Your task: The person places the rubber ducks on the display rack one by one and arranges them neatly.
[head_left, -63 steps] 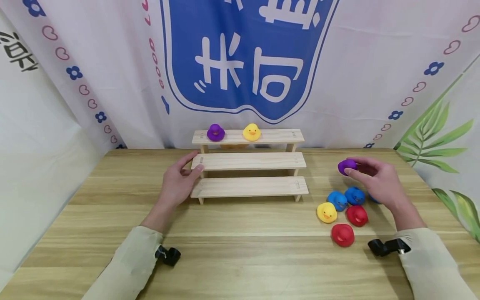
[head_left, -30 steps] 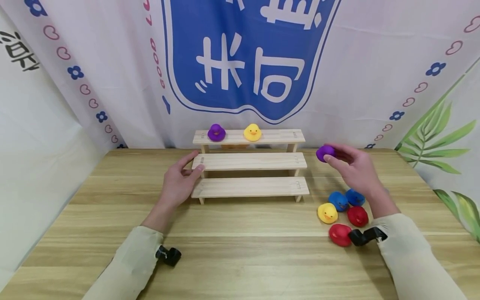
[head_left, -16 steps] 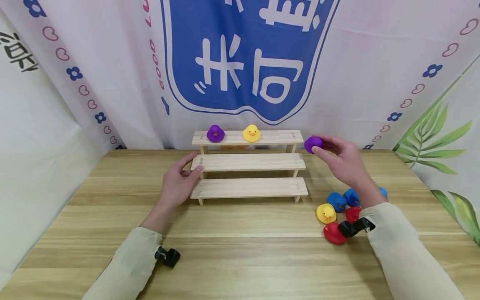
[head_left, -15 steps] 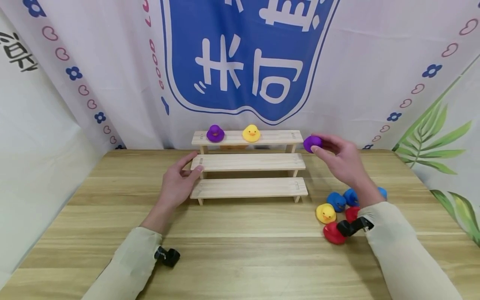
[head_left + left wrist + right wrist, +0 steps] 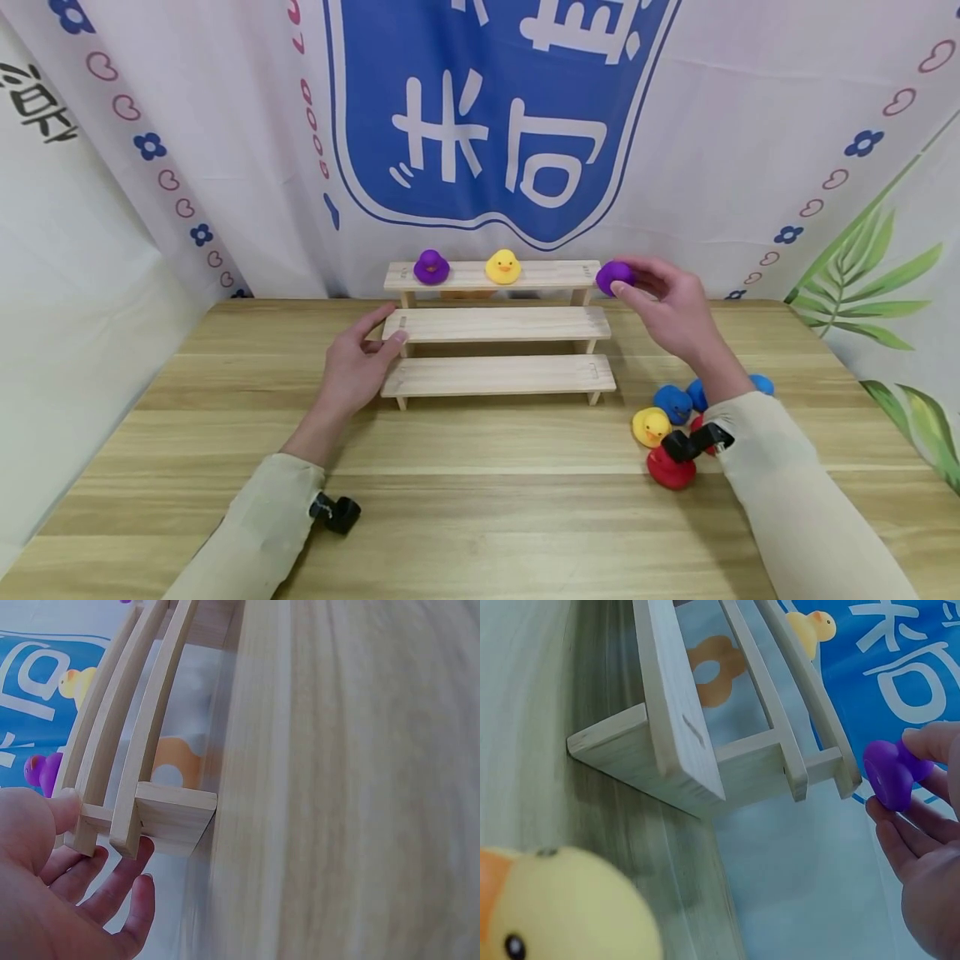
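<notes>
A three-step wooden display rack (image 5: 497, 323) stands at the back of the table. My left hand (image 5: 356, 358) holds its left end at the middle step, thumb on top and fingers at the end and below, as the left wrist view shows. Between the thumb and fingers of my right hand (image 5: 670, 307) is a purple rubber duck (image 5: 615, 278). This duck is at the right end of the top step, just off its tip in the right wrist view. Another purple duck (image 5: 431, 267) sits on the top step's left part, with a yellow duck (image 5: 503, 267) near its middle.
Right of the rack, a loose group of ducks lies on the table (image 5: 480, 533): a yellow duck (image 5: 651, 427), a red duck (image 5: 671, 468), a blue duck (image 5: 672, 404) and others partly behind the right forearm. A printed curtain (image 5: 675, 167) hangs behind the rack.
My right hand has carried the purple duck left and away from me, from above the duck group to the top step's right end. The left hand has stayed on the rack.
</notes>
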`<action>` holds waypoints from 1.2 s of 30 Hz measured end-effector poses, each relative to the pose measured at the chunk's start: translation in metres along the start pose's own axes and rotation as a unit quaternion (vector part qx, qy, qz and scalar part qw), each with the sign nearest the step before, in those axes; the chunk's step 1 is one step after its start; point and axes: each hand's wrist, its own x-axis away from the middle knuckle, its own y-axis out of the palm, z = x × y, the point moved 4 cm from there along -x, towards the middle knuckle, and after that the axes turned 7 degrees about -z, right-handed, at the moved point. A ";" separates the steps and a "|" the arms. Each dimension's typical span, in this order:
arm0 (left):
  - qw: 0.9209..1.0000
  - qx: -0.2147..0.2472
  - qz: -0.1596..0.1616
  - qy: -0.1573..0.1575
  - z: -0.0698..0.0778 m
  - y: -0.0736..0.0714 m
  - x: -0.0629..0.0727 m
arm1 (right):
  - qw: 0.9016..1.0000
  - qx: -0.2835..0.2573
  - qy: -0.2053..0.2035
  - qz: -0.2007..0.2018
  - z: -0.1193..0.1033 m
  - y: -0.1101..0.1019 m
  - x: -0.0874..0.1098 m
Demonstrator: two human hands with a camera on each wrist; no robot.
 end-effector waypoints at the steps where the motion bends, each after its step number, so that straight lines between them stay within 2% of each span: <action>1: 1.000 0.001 0.000 0.002 0.000 0.000 0.000 | 1.000 -0.002 -0.001 -0.002 -0.001 0.001 -0.001; 9: 1.000 0.004 0.001 0.004 0.001 0.000 0.001 | 1.000 -0.007 -0.016 -0.014 -0.008 0.008 -0.013; 22: 1.000 0.002 -0.002 0.009 0.001 0.000 0.001 | 0.999 -0.020 -0.005 -0.034 -0.012 0.026 -0.031; 29: 1.000 0.000 -0.002 0.008 -0.001 0.000 0.001 | 0.999 -0.005 0.009 -0.044 -0.014 0.032 -0.035; 36: 1.000 0.005 -0.001 0.005 -0.001 0.001 0.000 | 0.999 0.002 0.004 -0.049 -0.015 0.036 -0.041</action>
